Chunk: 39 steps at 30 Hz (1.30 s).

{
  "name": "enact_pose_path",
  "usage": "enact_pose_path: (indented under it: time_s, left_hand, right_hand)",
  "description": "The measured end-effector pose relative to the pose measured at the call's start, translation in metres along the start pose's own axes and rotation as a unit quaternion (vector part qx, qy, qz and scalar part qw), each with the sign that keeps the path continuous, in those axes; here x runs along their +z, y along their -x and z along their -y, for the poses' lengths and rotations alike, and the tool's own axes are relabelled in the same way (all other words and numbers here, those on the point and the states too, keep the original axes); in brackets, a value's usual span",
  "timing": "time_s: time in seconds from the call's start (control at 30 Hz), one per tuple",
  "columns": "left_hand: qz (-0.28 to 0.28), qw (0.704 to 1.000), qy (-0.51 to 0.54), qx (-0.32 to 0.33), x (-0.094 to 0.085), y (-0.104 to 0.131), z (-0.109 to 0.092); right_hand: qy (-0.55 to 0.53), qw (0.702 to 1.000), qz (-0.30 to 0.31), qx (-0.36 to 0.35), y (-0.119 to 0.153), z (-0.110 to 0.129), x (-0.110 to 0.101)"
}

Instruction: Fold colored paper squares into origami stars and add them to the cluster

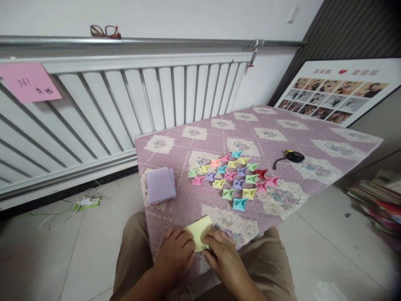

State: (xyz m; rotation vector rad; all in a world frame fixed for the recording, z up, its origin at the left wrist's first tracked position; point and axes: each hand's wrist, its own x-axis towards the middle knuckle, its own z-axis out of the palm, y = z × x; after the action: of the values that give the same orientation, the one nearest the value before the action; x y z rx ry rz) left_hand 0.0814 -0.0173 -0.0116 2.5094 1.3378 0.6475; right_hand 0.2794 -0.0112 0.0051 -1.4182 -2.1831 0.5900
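A yellow paper lies near the front edge of the table, between my two hands. My left hand rests on its left side, fingers together and pressing the paper down. At the paper's lower right edge, my right hand pinches it between thumb and fingers. Beyond them, several small folded paper pieces in many colours stand in slanting rows, a blue one nearest to me. A stack of square papers with a purple sheet on top lies at the table's left edge.
A patterned pink cloth covers the table. A black object with a strap lies at the right. Behind stands a white radiator, with glasses above. A photo board leans at the back right; a power strip lies on the floor.
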Motion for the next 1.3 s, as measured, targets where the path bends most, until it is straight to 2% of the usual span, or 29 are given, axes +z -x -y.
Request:
enact_pose_path:
  time_s: [0.13, 0.27, 0.47, 0.7, 1.3]
  left_hand:
    - [0.001, 0.997, 0.024, -0.068, -0.005, -0.008, -0.003]
    - [0.009, 0.990, 0.028, -0.140, -0.010, -0.015, -0.005]
    - [0.012, 0.980, 0.038, -0.193, -0.013, -0.022, -0.007]
    - [0.029, 0.974, 0.022, -0.223, -0.014, -0.029, -0.002]
    - [0.032, 0.976, -0.013, -0.213, -0.014, -0.032, 0.002]
  right_hand:
    - [0.014, 0.999, -0.043, -0.027, 0.003, -0.002, 0.007]
    - [0.048, 0.994, -0.094, -0.021, 0.005, -0.002, 0.017]
    - [0.084, 0.987, -0.135, 0.006, 0.004, 0.002, 0.026]
    - [0.109, 0.983, -0.146, 0.029, 0.000, 0.000, 0.031]
    - [0.138, 0.979, -0.145, 0.041, -0.003, -0.001, 0.031]
